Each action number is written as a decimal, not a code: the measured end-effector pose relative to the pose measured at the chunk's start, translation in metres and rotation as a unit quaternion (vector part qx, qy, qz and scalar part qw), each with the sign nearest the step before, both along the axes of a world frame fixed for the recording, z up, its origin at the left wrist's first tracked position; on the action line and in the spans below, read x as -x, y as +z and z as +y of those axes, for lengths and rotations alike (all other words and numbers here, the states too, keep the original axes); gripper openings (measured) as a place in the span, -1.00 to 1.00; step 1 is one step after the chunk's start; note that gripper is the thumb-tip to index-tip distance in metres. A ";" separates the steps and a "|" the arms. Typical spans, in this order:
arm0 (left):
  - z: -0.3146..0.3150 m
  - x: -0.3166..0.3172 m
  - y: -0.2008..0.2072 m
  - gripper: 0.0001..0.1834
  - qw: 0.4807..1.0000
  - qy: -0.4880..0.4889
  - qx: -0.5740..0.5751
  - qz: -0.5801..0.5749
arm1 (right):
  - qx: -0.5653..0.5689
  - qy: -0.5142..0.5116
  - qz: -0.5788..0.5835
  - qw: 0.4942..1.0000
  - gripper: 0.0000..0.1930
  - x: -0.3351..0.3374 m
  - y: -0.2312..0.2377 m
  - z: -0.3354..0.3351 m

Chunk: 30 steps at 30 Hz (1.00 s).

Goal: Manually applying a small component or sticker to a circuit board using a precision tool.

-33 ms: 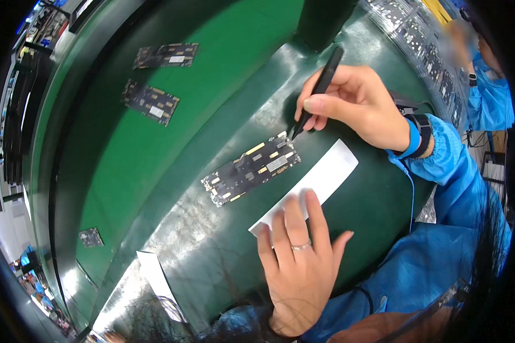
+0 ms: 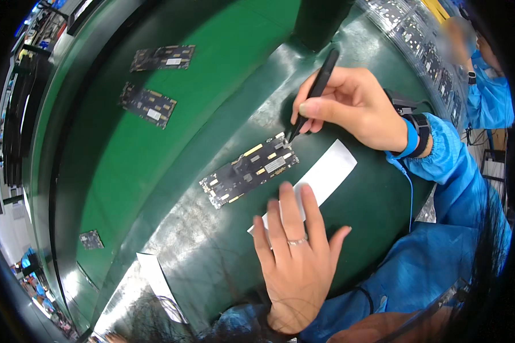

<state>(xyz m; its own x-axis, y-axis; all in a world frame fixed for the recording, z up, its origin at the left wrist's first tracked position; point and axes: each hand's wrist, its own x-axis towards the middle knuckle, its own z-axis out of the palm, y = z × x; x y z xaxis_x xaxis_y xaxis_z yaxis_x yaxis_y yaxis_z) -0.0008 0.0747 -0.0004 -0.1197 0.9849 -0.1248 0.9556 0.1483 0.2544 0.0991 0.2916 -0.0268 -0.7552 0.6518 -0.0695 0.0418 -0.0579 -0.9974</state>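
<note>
Head view: your right hand (image 2: 355, 106), upper right of centre, pinches black tweezers (image 2: 315, 94) closed in its fingers, tip touching the right end of the long circuit board (image 2: 249, 170) lying mid-frame on the dark green mat (image 2: 212, 257). Your left hand (image 2: 294, 257) lies flat and open, holding nothing, fingertips pressing the near end of a white paper strip (image 2: 329, 171) just beside the board. Two more boards (image 2: 154, 80) sit upper left on the green belt (image 2: 97, 171), a small chip (image 2: 91, 239) lower left. Step looks like working a part at the board's end; next needs a steady tip, and the board kept from sliding.
</note>
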 end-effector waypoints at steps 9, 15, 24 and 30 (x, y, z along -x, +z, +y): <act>0.020 0.005 -0.015 -0.09 0.998 -0.002 -0.022 0.054 | -0.007 0.049 -0.005 0.999 -0.85 -0.004 -0.007 0.002; 0.024 0.003 -0.017 -0.11 0.999 -0.005 -0.021 0.049 | -0.032 0.052 0.009 0.998 -0.86 -0.005 -0.011 0.006; 0.033 0.002 -0.003 -0.10 0.996 -0.016 -0.038 0.084 | -0.152 0.073 -0.041 0.985 -0.86 -0.008 -0.001 0.012; 0.032 0.010 0.019 -0.22 0.994 -0.015 -0.099 0.038 | -0.019 -0.066 0.058 0.996 -0.76 -0.017 0.013 0.028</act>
